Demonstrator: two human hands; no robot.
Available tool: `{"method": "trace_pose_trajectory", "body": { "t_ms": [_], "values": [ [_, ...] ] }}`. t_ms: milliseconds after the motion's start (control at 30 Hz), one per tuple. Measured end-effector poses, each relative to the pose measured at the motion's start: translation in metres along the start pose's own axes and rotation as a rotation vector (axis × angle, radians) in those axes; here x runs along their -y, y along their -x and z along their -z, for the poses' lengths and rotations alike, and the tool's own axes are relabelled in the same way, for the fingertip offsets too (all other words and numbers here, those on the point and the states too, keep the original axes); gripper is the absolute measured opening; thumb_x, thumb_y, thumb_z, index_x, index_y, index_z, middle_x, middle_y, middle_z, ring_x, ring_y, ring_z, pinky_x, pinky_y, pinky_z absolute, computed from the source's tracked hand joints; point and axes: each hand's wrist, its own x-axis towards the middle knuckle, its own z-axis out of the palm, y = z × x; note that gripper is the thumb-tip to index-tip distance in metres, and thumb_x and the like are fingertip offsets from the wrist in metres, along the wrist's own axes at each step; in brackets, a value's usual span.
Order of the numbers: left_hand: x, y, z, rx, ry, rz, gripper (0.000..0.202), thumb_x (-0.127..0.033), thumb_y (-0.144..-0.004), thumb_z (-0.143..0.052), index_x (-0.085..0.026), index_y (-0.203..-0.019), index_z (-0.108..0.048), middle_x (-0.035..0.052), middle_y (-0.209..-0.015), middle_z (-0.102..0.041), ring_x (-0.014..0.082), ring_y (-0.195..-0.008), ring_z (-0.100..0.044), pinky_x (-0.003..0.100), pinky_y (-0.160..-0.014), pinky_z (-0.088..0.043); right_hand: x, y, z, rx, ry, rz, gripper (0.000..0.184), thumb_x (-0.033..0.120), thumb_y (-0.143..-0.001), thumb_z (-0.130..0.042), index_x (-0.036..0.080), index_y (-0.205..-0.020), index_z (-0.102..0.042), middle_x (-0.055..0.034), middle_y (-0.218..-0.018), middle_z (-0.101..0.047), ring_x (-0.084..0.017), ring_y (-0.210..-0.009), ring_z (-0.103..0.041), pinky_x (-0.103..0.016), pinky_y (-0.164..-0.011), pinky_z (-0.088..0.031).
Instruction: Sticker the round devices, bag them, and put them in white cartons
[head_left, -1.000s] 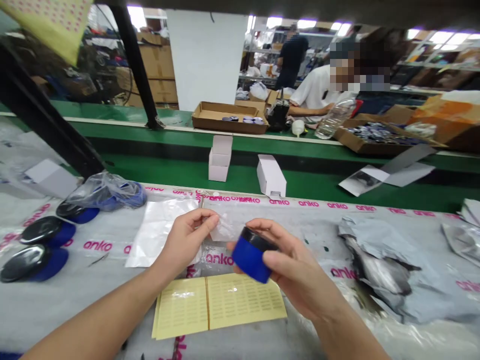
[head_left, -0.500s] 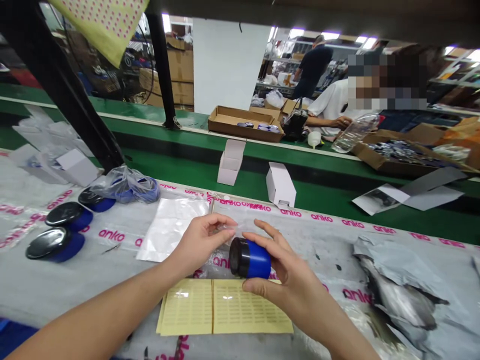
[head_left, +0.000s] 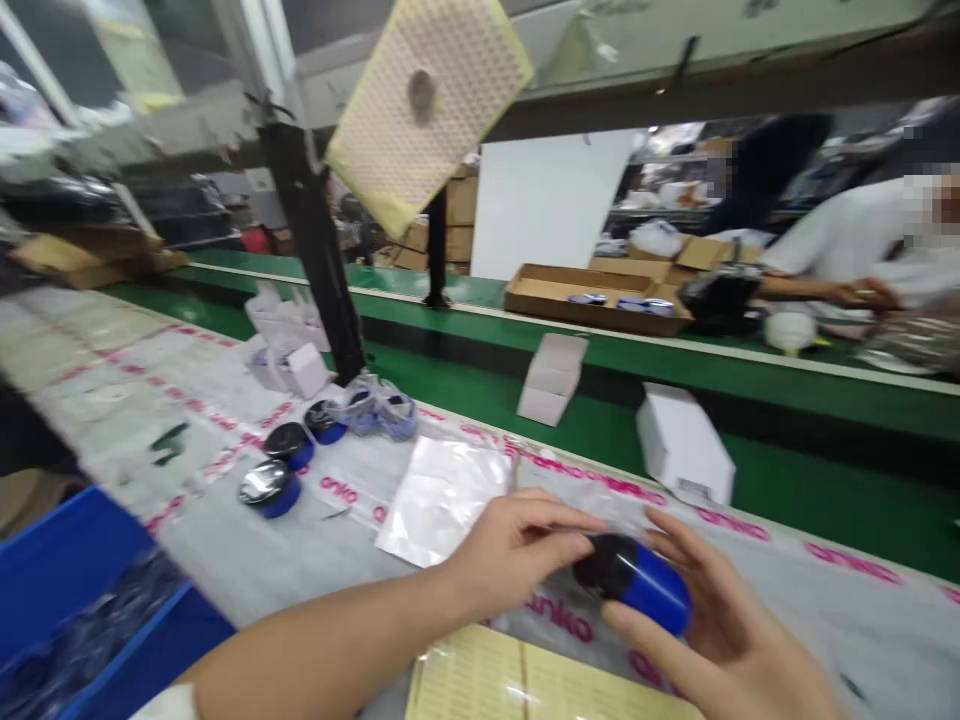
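My right hand [head_left: 720, 620] grips a rounded blue-and-black container [head_left: 656, 590], lying tilted with its black end toward the left. My left hand [head_left: 517, 550] is closed in a pinch at that black end; a see-through film seems to show by the fingertips, but what they hold is too blurred to tell. Below the hands lies a yellow sheet of labels [head_left: 480, 680] with a band across it. Left of them is a stack of clear plastic bags [head_left: 442, 500]. Farther left stand similar blue containers with glossy black tops [head_left: 270, 487].
Bagged blue containers [head_left: 394, 412] sit by a black post [head_left: 319, 260]. White boxes [head_left: 686, 445] stand on the green conveyor [head_left: 450, 375]. A blue bin [head_left: 75, 540] is at lower left. A yellow dotted sheet [head_left: 442, 110] hangs overhead. A co-worker's hand [head_left: 862, 293] is across the line.
My view has swung left, so the scene sits farther right and the blue bin appears. My left fingers have come closer to the container's black end. My right hand still holds it.
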Motion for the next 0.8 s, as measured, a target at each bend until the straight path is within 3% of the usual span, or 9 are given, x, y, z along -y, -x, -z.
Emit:
{"method": "trace_pose_trajectory", "body": {
  "t_ms": [67,167,333,433,567,700,800],
  "values": [
    [0.002,0.001,-0.001,-0.029,-0.025,-0.025,0.021,-0.024,-0.088,-0.068,-0.023,-0.105,-0.081,0.0056,-0.095,-0.072,0.0182,-0.089,-0.067,0.028,-0.082,-0.053,0.021,0.004,-0.011,-0.040,-0.022,0.013,0.069,0.051,-0.068,-0.086,0.027,-0.129,-0.063,-0.0080,-0.132,-0.067,-0.032,-0.119,-0.067,-0.036,-0.094,-0.062],
    [0.008,0.000,-0.002,-0.066,-0.104,-0.116,0.013,-0.023,-0.090,-0.068,-0.022,-0.096,-0.079,0.0038,-0.090,-0.072,0.0166,-0.086,-0.067,0.027,-0.079,-0.053,0.030,-0.003,-0.020,-0.064,0.003,0.062,0.058,0.050,-0.069,-0.083,0.023,-0.118,-0.065,-0.0099,-0.120,-0.069,-0.031,-0.110,-0.069,-0.043,-0.093,-0.062],
    [0.016,0.004,-0.007,-0.087,-0.211,-0.239,0.010,-0.021,-0.091,-0.065,-0.023,-0.089,-0.075,0.0024,-0.089,-0.073,0.0160,-0.088,-0.068,0.026,-0.081,-0.053,0.028,-0.007,-0.022,-0.144,0.359,0.256,0.046,0.038,-0.076,-0.078,0.025,-0.117,-0.060,-0.0087,-0.115,-0.061,-0.030,-0.106,-0.066,-0.046,-0.088,-0.059],
    [0.018,0.005,-0.010,-0.075,-0.198,-0.142,0.008,-0.024,-0.089,-0.066,-0.023,-0.093,-0.073,0.0019,-0.092,-0.073,0.0162,-0.088,-0.068,0.027,-0.082,-0.053,0.034,-0.007,-0.025,-0.104,0.610,0.309,0.039,0.023,-0.079,-0.076,0.024,-0.113,-0.058,-0.0072,-0.109,-0.058,-0.028,-0.099,-0.065,-0.045,-0.084,-0.058],
    [0.015,0.002,-0.011,-0.038,-0.127,0.086,0.028,-0.030,-0.083,-0.071,-0.021,-0.108,-0.066,0.0001,-0.085,-0.070,0.0173,-0.082,-0.067,0.030,-0.080,-0.054,0.042,-0.007,-0.028,-0.080,0.798,0.342,0.035,0.014,-0.078,-0.078,0.022,-0.105,-0.057,-0.0098,-0.109,-0.057,-0.032,-0.103,-0.061,-0.047,-0.085,-0.057],
    [0.012,-0.008,-0.005,-0.017,-0.155,0.192,0.019,-0.037,-0.085,-0.067,-0.018,-0.089,-0.067,0.0013,-0.083,-0.068,0.0167,-0.076,-0.063,0.029,-0.073,-0.051,0.043,-0.006,-0.029,0.035,0.716,0.279,0.045,0.020,-0.078,-0.081,0.023,-0.114,-0.056,-0.0114,-0.118,-0.056,-0.033,-0.112,-0.059,-0.050,-0.093,-0.055],
    [0.013,-0.012,-0.002,-0.020,-0.115,0.179,0.022,-0.039,-0.087,-0.064,-0.018,-0.082,-0.064,0.0012,-0.080,-0.065,0.0166,-0.074,-0.061,0.029,-0.072,-0.050,0.035,-0.004,-0.026,0.154,0.610,0.267,0.051,0.014,-0.082,-0.069,0.028,-0.128,-0.052,-0.0099,-0.130,-0.057,-0.031,-0.123,-0.057,-0.050,-0.104,-0.050]
  ]
}}
